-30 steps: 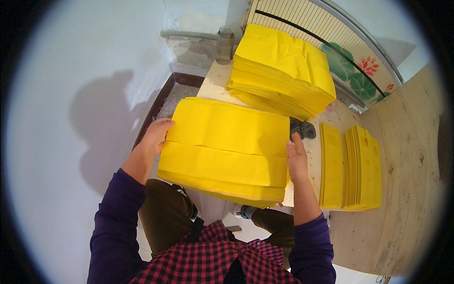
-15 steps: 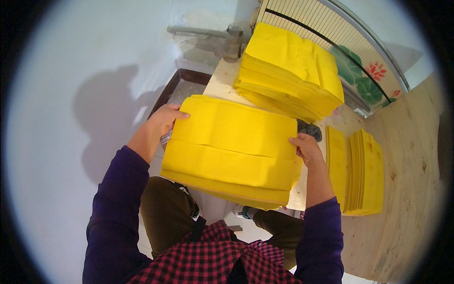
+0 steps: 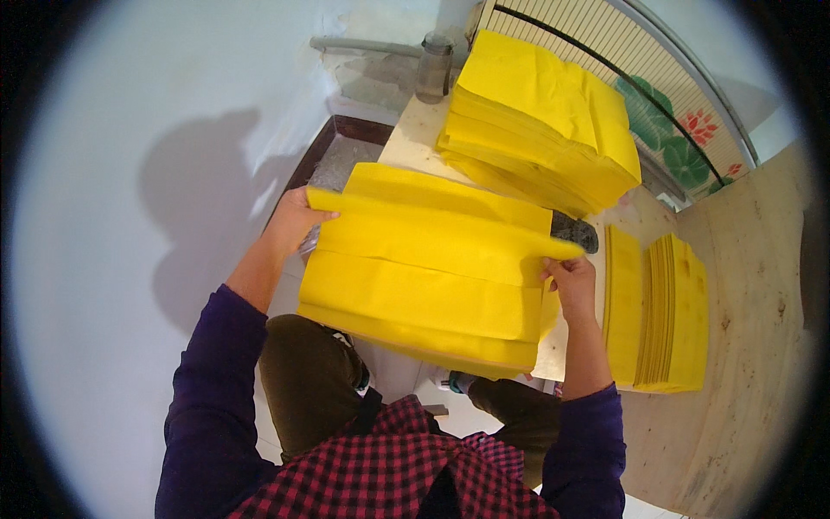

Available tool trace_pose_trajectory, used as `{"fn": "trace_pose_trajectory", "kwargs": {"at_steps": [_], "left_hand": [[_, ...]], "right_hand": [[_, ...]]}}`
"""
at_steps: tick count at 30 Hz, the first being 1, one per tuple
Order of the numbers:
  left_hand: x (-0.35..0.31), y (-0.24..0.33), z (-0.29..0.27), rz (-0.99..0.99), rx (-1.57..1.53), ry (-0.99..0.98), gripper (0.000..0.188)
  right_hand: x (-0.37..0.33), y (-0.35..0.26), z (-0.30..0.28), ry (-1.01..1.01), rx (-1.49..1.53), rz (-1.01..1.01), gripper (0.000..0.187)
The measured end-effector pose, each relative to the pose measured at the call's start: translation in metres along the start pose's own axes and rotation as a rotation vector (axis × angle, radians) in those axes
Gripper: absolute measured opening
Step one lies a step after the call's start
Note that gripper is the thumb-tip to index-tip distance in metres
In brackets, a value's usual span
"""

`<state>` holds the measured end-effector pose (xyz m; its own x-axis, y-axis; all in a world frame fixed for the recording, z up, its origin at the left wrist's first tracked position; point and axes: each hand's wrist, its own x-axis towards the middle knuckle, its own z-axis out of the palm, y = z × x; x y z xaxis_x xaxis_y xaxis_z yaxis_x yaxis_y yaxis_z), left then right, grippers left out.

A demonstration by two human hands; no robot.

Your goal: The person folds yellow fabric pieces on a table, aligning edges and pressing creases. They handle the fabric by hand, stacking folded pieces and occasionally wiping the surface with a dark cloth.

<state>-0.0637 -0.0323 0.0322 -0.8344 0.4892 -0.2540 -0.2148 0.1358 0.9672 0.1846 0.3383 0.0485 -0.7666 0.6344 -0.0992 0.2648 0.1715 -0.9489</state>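
Observation:
A low stack of yellow paper-like sheets [image 3: 424,298] lies in front of me. Its top sheet [image 3: 450,223] is raised along the far edge, which stands up off the layers below. My left hand [image 3: 290,222] pinches that sheet at its far left corner, thumb on the near side. At the far right corner my right hand [image 3: 574,281] grips the same sheet between thumb and fingers. More yellow layers show behind the lifted edge.
Behind the work stands a tall yellow stack [image 3: 545,95], beside a glass jar [image 3: 434,71]. A dark object [image 3: 574,231] lies right of the low stack. Further right are upright bundles of yellow sheets [image 3: 674,311] against a wooden board [image 3: 752,277]. A wall [image 3: 104,216] rises on the left.
The top sheet's far edge has come up off the stack and toward me, with both hands holding its corners. Before, the sheet lay flat.

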Motion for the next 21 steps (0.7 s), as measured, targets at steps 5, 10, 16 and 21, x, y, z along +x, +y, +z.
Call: {"fn": "trace_pose_trajectory", "kwargs": {"at_steps": [5, 10, 16, 21], "left_hand": [[0.0, -0.033, -0.014, 0.517, -0.031, -0.25, 0.014], [-0.008, -0.05, -0.016, 0.535, 0.058, -0.163, 0.014], [-0.02, -0.049, -0.014, 0.463, 0.146, -0.084, 0.014], [-0.025, -0.037, -0.025, 0.532, 0.362, 0.005, 0.025]], "right_hand": [[-0.02, 0.03, 0.0, -0.076, 0.309, -0.173, 0.011], [-0.03, 0.051, 0.001, -0.106, 0.301, -0.231, 0.011], [-0.03, 0.055, 0.002, -0.103, 0.223, -0.275, 0.012], [-0.03, 0.056, 0.002, -0.082, 0.202, -0.262, 0.012]]}}
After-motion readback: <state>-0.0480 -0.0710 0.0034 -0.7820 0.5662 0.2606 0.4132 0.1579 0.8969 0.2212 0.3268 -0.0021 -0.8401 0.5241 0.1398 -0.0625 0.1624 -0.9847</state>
